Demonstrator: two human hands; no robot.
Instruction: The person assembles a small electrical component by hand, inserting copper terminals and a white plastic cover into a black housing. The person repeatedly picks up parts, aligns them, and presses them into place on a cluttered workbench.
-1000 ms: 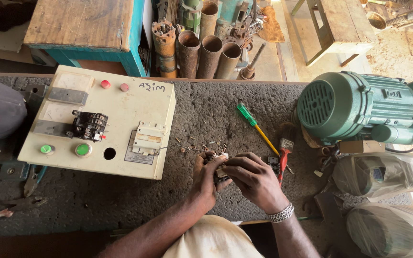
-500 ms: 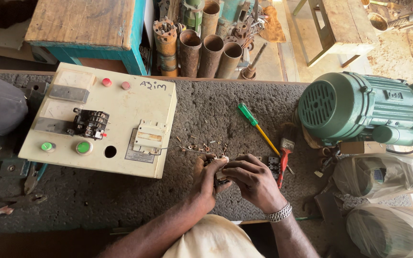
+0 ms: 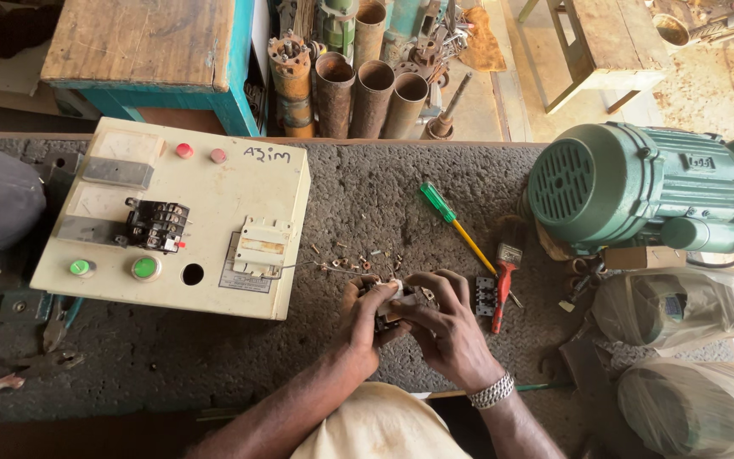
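left hand (image 3: 365,319) and right hand (image 3: 445,327) grips pinching small dark part (image 3: 388,310), cream control box (image 3: 214,212) beside

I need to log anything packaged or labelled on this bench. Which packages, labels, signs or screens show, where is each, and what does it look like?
Paper label: on the cream control box, pale rectangle under a small cream switch.
Nameplate: on top of the green motor, small dark rectangle.
Handwritten marking: control box top edge, dark ink.
Two clear plastic bags: right of the hands, wrapping bulky items.
Screens: none.
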